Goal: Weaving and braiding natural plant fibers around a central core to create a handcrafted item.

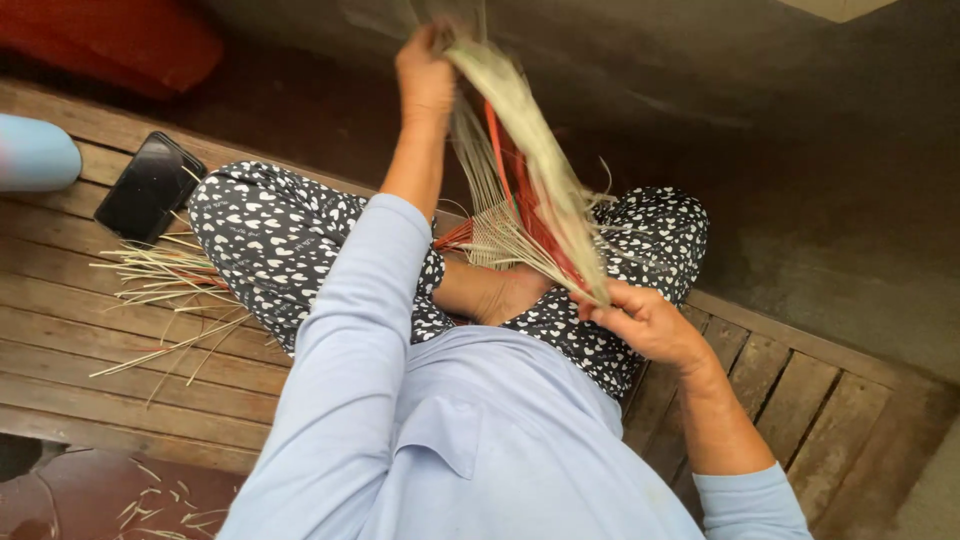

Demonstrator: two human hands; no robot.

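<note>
I sit cross-legged on a wooden slatted platform (120, 350). My left hand (425, 75) is raised high and grips the top of a bundle of pale straw strips (530, 150). My right hand (645, 320) is lower, by my right knee, and pinches the lower end of the same bundle. Under the bundle, on my lap, lies a partly woven piece of pale and red strips (500, 225), its loose ends fanning upward. The motion blurs the upper strips.
A dark phone (150, 187) lies on the platform at the left, beside loose straw strips (165, 280). A pale blue rounded object (35, 153) is at the far left, a red cushion (130, 40) at top left. Dark floor lies beyond the platform.
</note>
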